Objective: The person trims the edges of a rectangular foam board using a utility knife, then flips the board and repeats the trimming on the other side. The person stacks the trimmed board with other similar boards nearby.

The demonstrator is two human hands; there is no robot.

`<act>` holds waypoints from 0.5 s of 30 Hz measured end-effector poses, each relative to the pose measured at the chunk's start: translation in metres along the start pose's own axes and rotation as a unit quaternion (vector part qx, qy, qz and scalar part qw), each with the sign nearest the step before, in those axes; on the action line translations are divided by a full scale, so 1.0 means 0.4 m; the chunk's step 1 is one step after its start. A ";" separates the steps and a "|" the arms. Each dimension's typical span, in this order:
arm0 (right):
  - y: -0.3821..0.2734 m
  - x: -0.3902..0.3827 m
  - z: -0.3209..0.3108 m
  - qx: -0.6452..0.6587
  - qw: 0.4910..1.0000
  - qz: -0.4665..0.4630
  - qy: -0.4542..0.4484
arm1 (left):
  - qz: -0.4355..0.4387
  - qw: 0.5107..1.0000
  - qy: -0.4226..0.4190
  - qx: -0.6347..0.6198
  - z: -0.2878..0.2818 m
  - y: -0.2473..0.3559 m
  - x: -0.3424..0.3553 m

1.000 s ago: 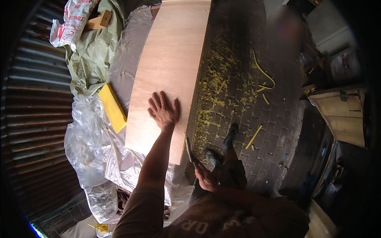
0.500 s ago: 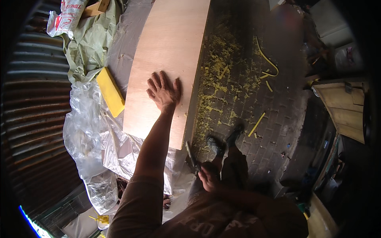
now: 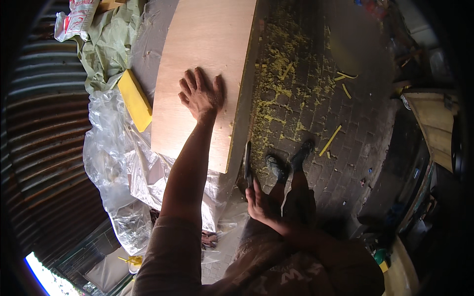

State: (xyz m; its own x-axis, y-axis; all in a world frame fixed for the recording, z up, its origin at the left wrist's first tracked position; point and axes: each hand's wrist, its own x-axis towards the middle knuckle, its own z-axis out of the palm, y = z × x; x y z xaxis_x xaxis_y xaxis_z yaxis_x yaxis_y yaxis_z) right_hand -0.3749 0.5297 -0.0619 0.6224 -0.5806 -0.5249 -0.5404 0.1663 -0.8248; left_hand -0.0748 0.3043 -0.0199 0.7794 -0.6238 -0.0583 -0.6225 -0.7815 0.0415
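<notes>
A long, pale plywood board (image 3: 197, 39) runs away from me, its near end just left of my body. My left hand (image 3: 201, 94) lies flat on its top, fingers spread, nothing held. Low at the right, beyond the board's near corner, my right hand (image 3: 258, 203) is closed round a dark, narrow hand tool (image 3: 248, 160). The tool points up and away beside the board's right edge, apart from it. Its exact kind is too dark to make out.
A yellow block (image 3: 135, 100) and clear plastic sheeting (image 3: 106, 148) lie left of the board, near a corrugated metal wall (image 3: 47, 128). Yellow shavings (image 3: 276, 89) and yellow strips (image 3: 330, 140) litter the brick floor on the right. A wooden panel (image 3: 434, 123) stands far right.
The tool in my right hand has swung more upright and moved slightly right and away from me. My left hand stays flat on the board. The view has shifted slightly.
</notes>
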 end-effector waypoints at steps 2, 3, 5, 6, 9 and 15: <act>-0.050 0.101 0.037 0.047 0.995 -0.043 0.082 | 0.008 1.000 0.009 -0.001 0.000 0.012 0.003; -0.069 0.072 0.051 0.035 0.989 -0.098 0.109 | 0.009 1.000 0.011 -0.003 0.008 0.008 0.003; -0.110 0.010 0.078 0.004 0.965 -0.206 0.163 | 0.006 1.000 0.005 -0.002 0.015 0.000 0.001; -0.078 -0.054 0.045 -0.064 0.973 -0.208 0.083 | -0.007 1.000 0.004 0.002 0.017 -0.027 0.000; 0.062 -0.120 -0.005 -0.151 0.977 -0.141 -0.052 | -0.004 1.000 0.000 -0.003 0.009 -0.012 -0.006; -0.137 0.516 -0.274 0.209 0.959 -0.126 0.146 | 0.002 1.000 0.009 -0.007 0.005 -0.001 0.005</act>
State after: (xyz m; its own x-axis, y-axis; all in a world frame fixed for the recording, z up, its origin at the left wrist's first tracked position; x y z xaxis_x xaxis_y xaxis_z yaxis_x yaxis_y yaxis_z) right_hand -0.2787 0.3134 -0.1020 0.4859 -0.8322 -0.2670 -0.0825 0.2605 -0.9620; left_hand -0.0733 0.3033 -0.0219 0.7785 -0.6263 -0.0410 -0.6241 -0.7794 0.0550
